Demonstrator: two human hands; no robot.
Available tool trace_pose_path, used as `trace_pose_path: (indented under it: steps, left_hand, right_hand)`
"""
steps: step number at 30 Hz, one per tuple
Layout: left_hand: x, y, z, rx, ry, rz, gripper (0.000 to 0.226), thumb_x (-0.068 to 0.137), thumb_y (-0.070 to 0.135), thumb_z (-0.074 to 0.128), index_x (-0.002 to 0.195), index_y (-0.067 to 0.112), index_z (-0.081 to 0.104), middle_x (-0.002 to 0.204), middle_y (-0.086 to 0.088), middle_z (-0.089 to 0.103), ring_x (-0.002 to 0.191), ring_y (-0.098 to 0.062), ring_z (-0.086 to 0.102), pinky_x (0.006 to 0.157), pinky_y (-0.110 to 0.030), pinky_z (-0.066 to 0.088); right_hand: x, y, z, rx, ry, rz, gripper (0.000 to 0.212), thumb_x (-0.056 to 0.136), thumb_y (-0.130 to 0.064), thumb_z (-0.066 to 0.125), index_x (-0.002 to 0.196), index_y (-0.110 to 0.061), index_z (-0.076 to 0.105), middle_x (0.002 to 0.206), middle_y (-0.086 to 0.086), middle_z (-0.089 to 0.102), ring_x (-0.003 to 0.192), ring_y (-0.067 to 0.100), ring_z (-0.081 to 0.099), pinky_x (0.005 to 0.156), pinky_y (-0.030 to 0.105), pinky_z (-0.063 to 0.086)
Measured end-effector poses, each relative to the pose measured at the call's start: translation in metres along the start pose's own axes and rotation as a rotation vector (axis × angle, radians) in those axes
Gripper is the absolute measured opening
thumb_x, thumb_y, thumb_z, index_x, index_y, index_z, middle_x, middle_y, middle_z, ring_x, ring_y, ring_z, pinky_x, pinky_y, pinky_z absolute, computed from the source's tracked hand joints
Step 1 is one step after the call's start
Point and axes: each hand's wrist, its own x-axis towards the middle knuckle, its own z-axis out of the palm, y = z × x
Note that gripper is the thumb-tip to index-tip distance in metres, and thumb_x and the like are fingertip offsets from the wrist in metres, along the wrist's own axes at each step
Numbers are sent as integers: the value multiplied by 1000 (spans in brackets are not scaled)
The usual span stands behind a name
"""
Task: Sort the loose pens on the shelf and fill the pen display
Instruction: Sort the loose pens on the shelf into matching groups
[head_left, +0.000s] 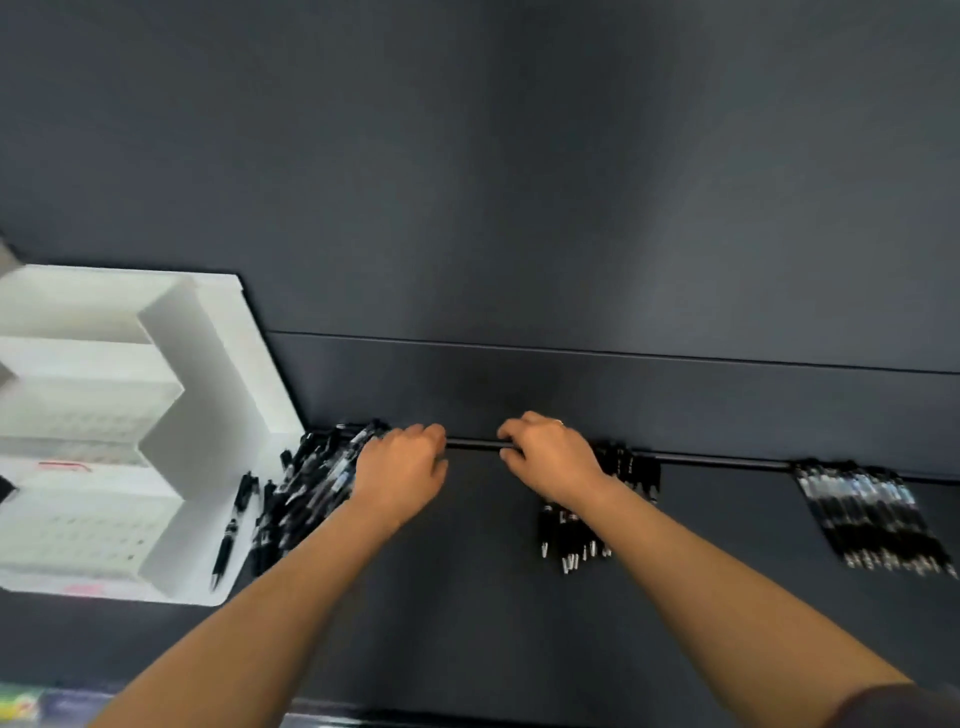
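Dark grey panelling (519, 208) rises behind a matching dark shelf (467, 597), with a thin black rail (727, 460) running along the shelf's back edge. At the shelf's left end stands the white tiered pen display (218, 395), whose visible compartments hold no pens. A jumbled heap of loose black pens (311, 483) lies just beside the display, and one stray pen (231, 525) rests against its side wall. The left hand (402, 467) sits on the heap's right edge and the right hand (550, 457) is near it at the rail. Both have curled fingers, and I cannot tell whether either grips a pen. A small sorted group (566, 530) lies under the right wrist, tips toward the front edge. A neater row (867, 514) lies near the shelf's right end. Sorting looks to be the step in hand. It would go best by drawing one pen at a time from the heap, checking its type, and laying it parallel to its group with tips aligned, so the groups stay apart.
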Motion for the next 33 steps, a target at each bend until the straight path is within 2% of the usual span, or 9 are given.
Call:
trace_pose_path:
  steps: [5,10,17,21,24,28,29,31,33]
  left_hand:
    - [-20,-80,0,-17,-37,-95,21,92,31,47,108,20,54,114,0,60,110,-24,55,83,-35,44]
    - [-33,-125,3,-21,-61,-130,21,93,29,44,109,21,55,111,0,60,106,-23,56,83,-34,43]
    - [-41,-141,15,-95,-97,-153,14,91,27,45,99,20,54,104,1,60,101,-22,56,78,-35,42]
    - [-43,-140,17,-88,-117,-149,16,91,28,46,103,21,54,110,1,60,107,-23,54,81,-33,42]
    - [-41,-138,17,-82,-138,-135,20,91,29,46,107,22,56,117,2,58,113,-22,50,87,-32,40]
    - [-33,-125,24,0,-182,-77,27,92,33,47,116,23,57,125,2,54,121,-21,45,95,-34,37]
    - [-30,-121,26,35,-200,-62,29,93,33,47,118,23,57,126,0,53,123,-22,43,97,-35,35]
    - [-26,-113,32,112,-217,-45,30,93,31,47,119,19,56,127,-2,51,124,-25,42,98,-37,34]
    - [-23,-106,37,177,-209,-46,31,92,28,49,121,16,54,127,-4,51,121,-27,45,97,-38,34]
  right_hand:
    - [24,-65,27,11,-108,-22,33,97,-31,46,127,-21,53,122,4,54,110,27,54,90,40,47]
    - [42,-103,46,34,-203,-20,33,96,-30,48,127,-21,54,125,5,53,112,27,55,90,41,48]
    - [56,-128,70,-8,-383,-40,34,97,-29,47,130,-26,52,126,6,52,118,27,50,91,36,44]
    - [60,-136,84,-25,-488,-58,26,96,-28,46,121,-25,55,125,9,54,117,28,50,89,35,43]
    - [60,-138,91,-20,-476,-24,18,96,-25,45,108,-19,57,118,12,58,107,32,55,79,34,43]
    - [61,-128,90,-34,-443,77,7,93,-25,50,93,-18,54,115,13,59,106,32,56,76,31,42]
    - [60,-125,89,-35,-430,101,4,92,-20,51,93,-17,54,115,14,59,106,33,57,76,31,43]
    - [58,-121,87,-14,-404,142,12,88,-10,49,97,-13,57,114,15,59,105,34,58,78,32,45]
    - [54,-116,86,14,-404,158,11,87,-7,48,94,-13,55,112,15,59,104,34,58,77,31,45]
